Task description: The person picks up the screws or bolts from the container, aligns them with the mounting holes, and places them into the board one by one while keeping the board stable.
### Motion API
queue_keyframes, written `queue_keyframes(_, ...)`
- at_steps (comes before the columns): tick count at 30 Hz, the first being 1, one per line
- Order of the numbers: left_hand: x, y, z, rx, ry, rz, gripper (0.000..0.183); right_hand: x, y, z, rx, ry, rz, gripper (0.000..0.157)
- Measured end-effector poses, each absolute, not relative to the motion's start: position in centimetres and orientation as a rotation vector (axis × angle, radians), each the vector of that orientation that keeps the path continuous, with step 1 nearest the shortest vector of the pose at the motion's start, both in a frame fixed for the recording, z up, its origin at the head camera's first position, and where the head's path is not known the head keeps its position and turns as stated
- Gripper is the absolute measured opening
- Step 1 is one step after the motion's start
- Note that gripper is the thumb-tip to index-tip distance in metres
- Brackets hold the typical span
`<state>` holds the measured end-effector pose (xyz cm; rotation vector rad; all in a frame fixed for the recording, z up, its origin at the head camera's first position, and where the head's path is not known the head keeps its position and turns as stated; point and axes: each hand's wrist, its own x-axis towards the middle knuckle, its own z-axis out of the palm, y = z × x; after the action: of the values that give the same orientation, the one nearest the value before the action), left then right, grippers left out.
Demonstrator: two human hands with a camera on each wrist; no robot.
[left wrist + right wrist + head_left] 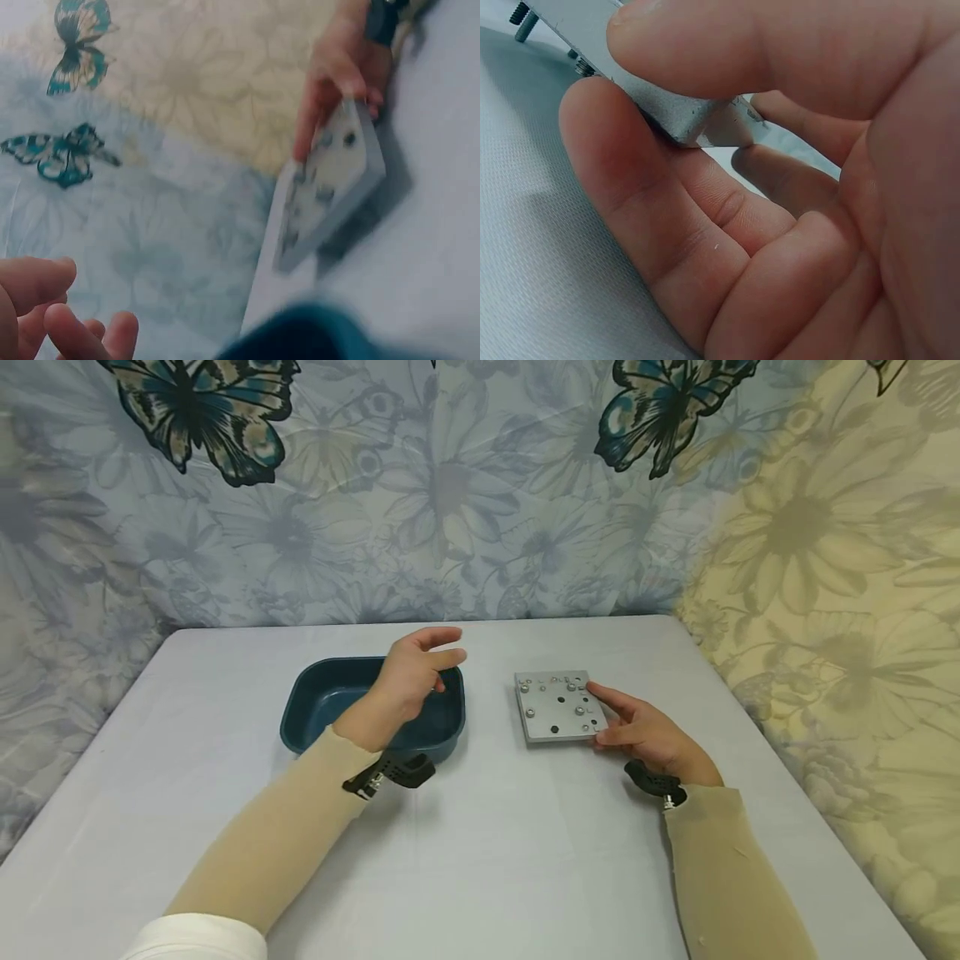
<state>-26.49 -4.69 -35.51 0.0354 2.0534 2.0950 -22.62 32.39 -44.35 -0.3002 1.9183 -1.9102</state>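
A silvery square metal plate [561, 706] with holes and several screw heads on its face is held at its right edge by my right hand [656, 735]. In the right wrist view, the thumb [682, 45] lies on top of the plate [676, 112] and other fingers are curled beneath it. Threaded screw ends [526, 26] stick out from its underside. My left hand [408, 681] hovers over the right part of a dark teal plastic bin [300, 693], fingers loosely bent and thumb apart from them. Nothing shows between those fingers in the left wrist view.
A white cloth covers the table [480, 860]. Behind it hangs a floral curtain [450, 510] with butterfly prints, continuing down the right side. Black wrist camera mounts [408, 771] sit on both wrists. The bin stands to the left of the plate.
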Motion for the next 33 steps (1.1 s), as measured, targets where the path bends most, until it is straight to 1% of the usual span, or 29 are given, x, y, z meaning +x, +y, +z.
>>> queue_keyframes(4,-26.8,-8.2,-35.5,0.009,2.153,2.022,0.040,-22.6,32.8,-44.4,-0.312,1.918,-1.911,0.092)
queue_keyframes(8,-26.9,-10.6,-35.8,0.030,2.216,1.911,0.046,-22.5,32.9,-44.4,-0.298,1.929,-1.905,0.093)
queue_keyframes(14,-27.6,-13.0,-36.9,0.219,2.369,1.469,0.048,-22.5,33.0,-44.4,-0.277,1.948,-1.898,0.093)
queue_keyframes(18,-28.5,-13.4,-38.1,0.350,2.443,1.195,0.050,-22.4,33.1,-44.3,-0.271,1.943,-1.901,0.093)
queue_keyframes(27,-29.2,-12.4,-40.4,0.562,2.577,0.996,0.050,-22.6,32.6,-44.3,-0.278,1.923,-1.918,0.093)
queue_keyframes(33,-29.2,-11.9,-40.7,0.696,2.668,0.822,0.045,-22.6,32.3,-44.4,-0.276,1.923,-1.915,0.093)
